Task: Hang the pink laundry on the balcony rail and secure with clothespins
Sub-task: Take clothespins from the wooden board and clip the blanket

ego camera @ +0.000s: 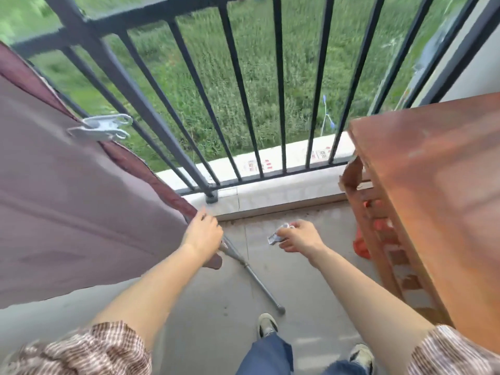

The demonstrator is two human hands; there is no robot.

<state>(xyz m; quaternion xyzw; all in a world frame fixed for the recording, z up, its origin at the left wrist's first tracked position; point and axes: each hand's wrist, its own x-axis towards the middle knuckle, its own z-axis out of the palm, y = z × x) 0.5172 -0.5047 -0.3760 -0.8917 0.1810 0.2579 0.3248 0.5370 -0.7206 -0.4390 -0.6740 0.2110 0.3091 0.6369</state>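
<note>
Dusty-pink laundry (67, 198), white clothespins (101, 127), black railing (238, 85), reddish-brown table (438, 185), checked sleeves (89, 350)

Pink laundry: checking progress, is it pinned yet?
Pinned: a white clothespin grips the pink laundry at its edge; right hand holds another clothespin.

grey concrete floor (211, 307), 6 o'clock | pale stone curb (284, 190), 12 o'clock | reddish-brown wooden table (433, 171), 3 o'clock | green grass (216, 90) outside, 12 o'clock | white wall (481, 63), 2 o'clock | soft daylight

Matt pink cloth laundry (67, 198), dark painted metal rail (151, 14), glossy reddish wooden table (433, 169), smooth concrete floor (216, 307).
</note>
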